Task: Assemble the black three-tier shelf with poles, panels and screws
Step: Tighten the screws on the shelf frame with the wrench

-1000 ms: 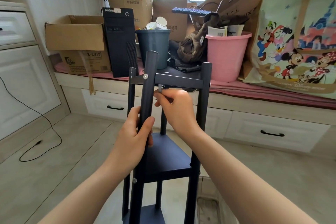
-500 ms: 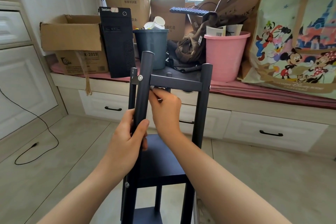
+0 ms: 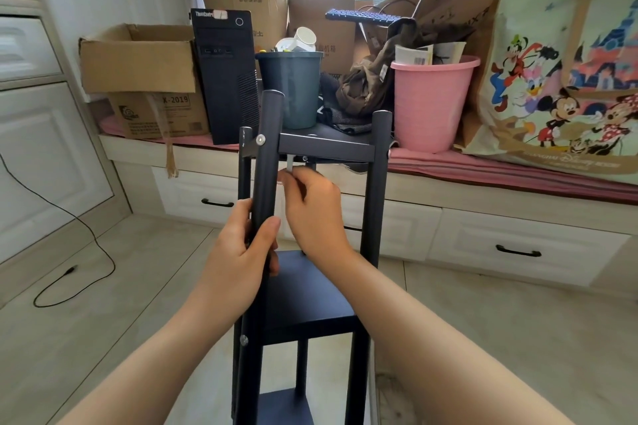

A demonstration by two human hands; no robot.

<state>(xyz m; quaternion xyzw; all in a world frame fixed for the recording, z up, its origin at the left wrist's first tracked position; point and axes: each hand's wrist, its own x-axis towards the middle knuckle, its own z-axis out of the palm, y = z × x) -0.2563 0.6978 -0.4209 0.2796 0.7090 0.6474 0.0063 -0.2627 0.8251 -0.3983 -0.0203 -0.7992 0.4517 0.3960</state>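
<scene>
Three black panels sit one above another in the shelf (image 3: 310,286), which stands upright on the tiled floor (image 3: 121,286), its long axis running straight up and its top leaning a little away from the person. The near left pole (image 3: 267,155) rises past the top panel (image 3: 326,148), a silver screw (image 3: 260,139) showing where the two meet. The left hand (image 3: 241,259) is wrapped round that pole about midway between the top and middle panels. The right hand (image 3: 312,207) is just beside it, under the top panel's near edge, fingers pinching a small silver tool (image 3: 290,162) that points upward. Open floor lies to both sides; beyond the shelf, the window seat (image 3: 483,176) with its drawers stands close behind.
</scene>
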